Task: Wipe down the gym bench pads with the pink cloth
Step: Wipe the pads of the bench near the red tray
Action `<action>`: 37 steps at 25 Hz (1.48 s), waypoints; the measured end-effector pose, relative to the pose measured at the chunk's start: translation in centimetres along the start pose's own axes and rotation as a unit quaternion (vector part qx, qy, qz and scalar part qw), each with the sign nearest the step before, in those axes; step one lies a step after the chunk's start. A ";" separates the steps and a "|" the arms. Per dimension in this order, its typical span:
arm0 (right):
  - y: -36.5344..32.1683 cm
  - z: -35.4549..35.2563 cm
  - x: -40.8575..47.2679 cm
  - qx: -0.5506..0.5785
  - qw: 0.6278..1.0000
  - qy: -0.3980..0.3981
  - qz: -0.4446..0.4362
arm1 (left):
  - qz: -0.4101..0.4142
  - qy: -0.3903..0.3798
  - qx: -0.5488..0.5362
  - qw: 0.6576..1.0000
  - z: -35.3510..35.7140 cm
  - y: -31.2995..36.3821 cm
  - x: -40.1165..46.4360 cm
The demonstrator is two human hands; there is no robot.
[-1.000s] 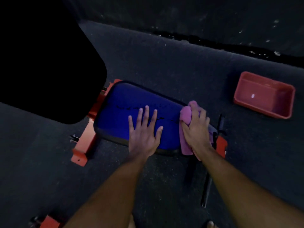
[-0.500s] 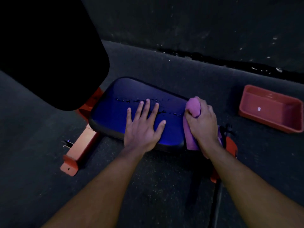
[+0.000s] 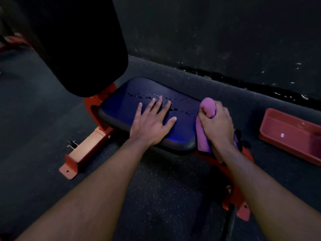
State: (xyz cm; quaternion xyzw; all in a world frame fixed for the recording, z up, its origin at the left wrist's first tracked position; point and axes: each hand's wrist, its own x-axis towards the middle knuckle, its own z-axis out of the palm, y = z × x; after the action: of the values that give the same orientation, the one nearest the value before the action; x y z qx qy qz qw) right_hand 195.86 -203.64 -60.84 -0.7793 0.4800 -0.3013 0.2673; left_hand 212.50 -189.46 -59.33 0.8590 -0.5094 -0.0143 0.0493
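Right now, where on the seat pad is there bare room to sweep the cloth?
The left part of the seat pad, between the left hand and the black back pad, is bare. The right end is crowded: droplets, and the right hand gripping the cloth.

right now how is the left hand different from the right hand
The left hand lies flat with fingers spread, palm down on the blue seat pad; the right hand is curled in a grip around the bunched pink cloth.
The left hand holds nothing; the right holds the cloth, part of which hangs below it.
The left sits mid-pad beside the water droplets; the right is at the pad's right end.
Both are bare.
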 end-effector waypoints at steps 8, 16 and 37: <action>-1.5 -0.4 -11.4 0.017 0.999 -0.007 -0.035 | -0.004 0.002 -0.005 1.000 -0.1 0.1 -0.3; -2.3 -0.7 2.8 -0.048 0.995 -0.050 0.074 | -0.049 0.029 -0.026 0.998 0.1 1.2 -1.4; -2.0 -0.9 -9.2 -0.076 0.995 -0.041 -0.055 | -0.043 0.095 -0.044 0.994 1.1 0.8 -1.2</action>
State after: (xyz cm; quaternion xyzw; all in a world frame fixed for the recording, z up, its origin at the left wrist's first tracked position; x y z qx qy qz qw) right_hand 193.11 -194.63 -60.84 -0.8345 0.4464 -0.2458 0.2094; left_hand 211.17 -188.87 -60.35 0.8745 -0.4641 0.0425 0.1342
